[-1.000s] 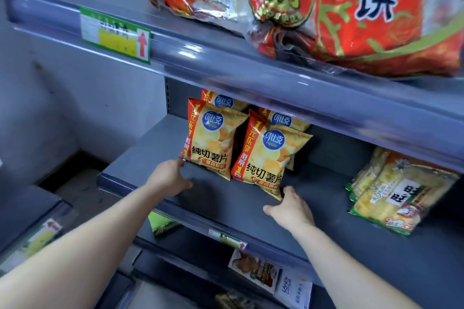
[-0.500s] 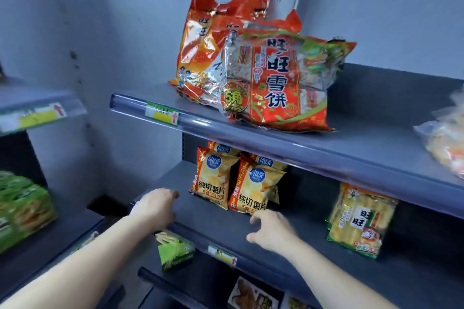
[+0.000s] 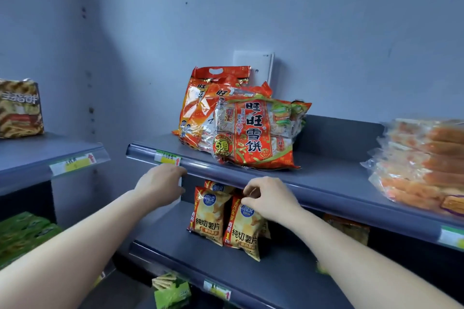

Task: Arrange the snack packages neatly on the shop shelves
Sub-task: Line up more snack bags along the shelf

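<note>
Two red and orange rice cracker bags lie askew on the top shelf (image 3: 331,173): a front bag (image 3: 253,133) lying tilted and a back bag (image 3: 198,105) leaning behind it. Below, on the middle shelf (image 3: 190,256), yellow chip bags stand upright: a left chip bag (image 3: 209,218) and a right chip bag (image 3: 244,236), with more behind them. My left hand (image 3: 160,183) hovers just under the top shelf's front rail, fingers relaxed and empty. My right hand (image 3: 268,198) is raised in front of the right chip bag's top, fingers loosely curled, with nothing seen in them.
A clear pack of orange snacks (image 3: 424,163) fills the top shelf's right end. A snack box (image 3: 18,110) stands on the neighbouring left shelf, green packs (image 3: 22,233) below it. A green pack (image 3: 170,291) lies on the lowest shelf. A yellow pack (image 3: 347,228) sits half hidden under the top shelf.
Both hands have left the chip bags and risen from the middle shelf to the top shelf's front rail. My view has tilted up, showing the rice cracker bags.
</note>
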`<action>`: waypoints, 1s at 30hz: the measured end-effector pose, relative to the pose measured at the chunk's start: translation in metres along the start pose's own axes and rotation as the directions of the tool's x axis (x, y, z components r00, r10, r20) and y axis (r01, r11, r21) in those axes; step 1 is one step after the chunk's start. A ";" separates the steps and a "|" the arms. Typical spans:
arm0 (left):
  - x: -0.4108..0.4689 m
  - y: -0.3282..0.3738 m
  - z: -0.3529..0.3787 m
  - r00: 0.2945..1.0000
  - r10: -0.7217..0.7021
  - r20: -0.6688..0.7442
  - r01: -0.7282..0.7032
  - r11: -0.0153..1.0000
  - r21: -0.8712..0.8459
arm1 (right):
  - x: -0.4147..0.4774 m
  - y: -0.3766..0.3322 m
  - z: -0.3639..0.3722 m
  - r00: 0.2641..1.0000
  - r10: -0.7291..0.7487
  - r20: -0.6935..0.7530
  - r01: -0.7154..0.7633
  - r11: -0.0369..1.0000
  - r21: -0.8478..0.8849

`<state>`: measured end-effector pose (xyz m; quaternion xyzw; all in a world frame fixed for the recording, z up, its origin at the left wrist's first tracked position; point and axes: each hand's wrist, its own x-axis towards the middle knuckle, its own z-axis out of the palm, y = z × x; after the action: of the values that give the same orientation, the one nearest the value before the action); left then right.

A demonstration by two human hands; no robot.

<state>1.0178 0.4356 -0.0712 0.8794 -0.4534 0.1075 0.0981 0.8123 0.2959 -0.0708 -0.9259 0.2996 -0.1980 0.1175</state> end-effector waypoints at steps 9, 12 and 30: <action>0.055 0.033 -0.050 0.988 0.097 -0.117 -0.101 0.994 -0.028 | 0.042 0.029 -0.067 0.964 0.213 -0.157 -0.194 0.972 0.129; 0.080 0.045 -0.048 0.988 0.096 -0.120 -0.113 0.984 -0.139 | 0.058 0.041 -0.071 0.939 0.302 -0.164 -0.273 0.945 0.180; 0.189 0.047 -0.025 0.970 0.138 0.199 0.147 0.320 -0.936 | 0.165 0.125 -0.052 0.732 0.681 -0.004 -0.441 0.480 0.758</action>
<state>1.0835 0.2690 0.0086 0.6636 -0.4362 -0.2856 0.5365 0.8486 0.0931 -0.0178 -0.6080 0.5020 -0.3877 0.4775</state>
